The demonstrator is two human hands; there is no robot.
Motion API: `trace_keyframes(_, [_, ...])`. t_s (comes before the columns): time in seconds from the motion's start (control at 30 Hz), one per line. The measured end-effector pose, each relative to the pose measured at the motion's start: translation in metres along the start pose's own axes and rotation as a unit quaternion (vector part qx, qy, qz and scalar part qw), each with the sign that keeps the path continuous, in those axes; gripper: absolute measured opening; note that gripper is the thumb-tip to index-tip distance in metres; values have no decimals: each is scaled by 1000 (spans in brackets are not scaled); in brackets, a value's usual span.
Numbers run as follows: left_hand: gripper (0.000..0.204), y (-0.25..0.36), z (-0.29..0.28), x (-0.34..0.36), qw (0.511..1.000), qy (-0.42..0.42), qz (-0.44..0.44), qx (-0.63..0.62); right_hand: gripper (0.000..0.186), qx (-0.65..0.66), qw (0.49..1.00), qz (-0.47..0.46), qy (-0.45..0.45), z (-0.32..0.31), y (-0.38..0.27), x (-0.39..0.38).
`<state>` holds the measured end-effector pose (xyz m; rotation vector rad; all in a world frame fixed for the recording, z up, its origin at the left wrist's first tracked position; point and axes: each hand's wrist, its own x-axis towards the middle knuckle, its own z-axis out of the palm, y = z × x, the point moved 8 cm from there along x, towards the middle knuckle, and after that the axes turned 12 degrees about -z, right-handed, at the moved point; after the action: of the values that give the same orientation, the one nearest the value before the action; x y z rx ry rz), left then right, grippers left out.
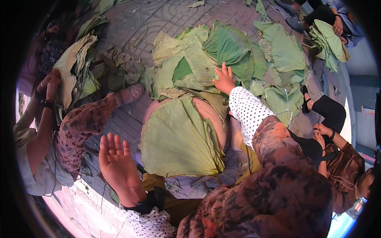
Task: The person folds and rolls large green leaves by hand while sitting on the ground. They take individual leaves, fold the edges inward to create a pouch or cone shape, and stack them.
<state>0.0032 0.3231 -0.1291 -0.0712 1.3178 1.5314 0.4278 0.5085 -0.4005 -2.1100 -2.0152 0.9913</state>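
A fan-shaped stack of folded lotus leaves (178,139), yellowish green, lies before me on a round pinkish surface (210,123). My left hand (118,166) is raised to the left of this stack, palm showing and fingers stretched, with nothing in it. Beyond the stack, a broad heap of large lotus leaves (194,65) spreads over the ground, some dry and pale, others greener. My right hand (225,79) reaches over this heap beside a darker green leaf (228,41). Its fingers are apart and hold nothing; whether they touch the leaves I cannot tell.
More leaves (283,47) lie to the right on the paved ground (135,23). At the left, a person's hands (49,85) hold a dry leaf bundle (75,71). Another person at the upper right holds folded leaves (327,43). Someone sits close on my right, hands (322,133) together.
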Motion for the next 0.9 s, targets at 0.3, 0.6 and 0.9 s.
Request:
trace_keyframes(0.3, [42, -13, 20, 11, 999, -21, -25, 12, 56, -13, 999, -28, 42, -17, 21, 29])
trace_keyframes(0.6, [42, 0, 10, -20, 999, -40, -15, 31, 32, 38, 925, -273, 259, -83, -58, -32])
trace_keyframes(0.9, [35, 11, -5, -111, 978, -182, 22, 99, 45, 339, 838, -372, 208, -207, -180, -212])
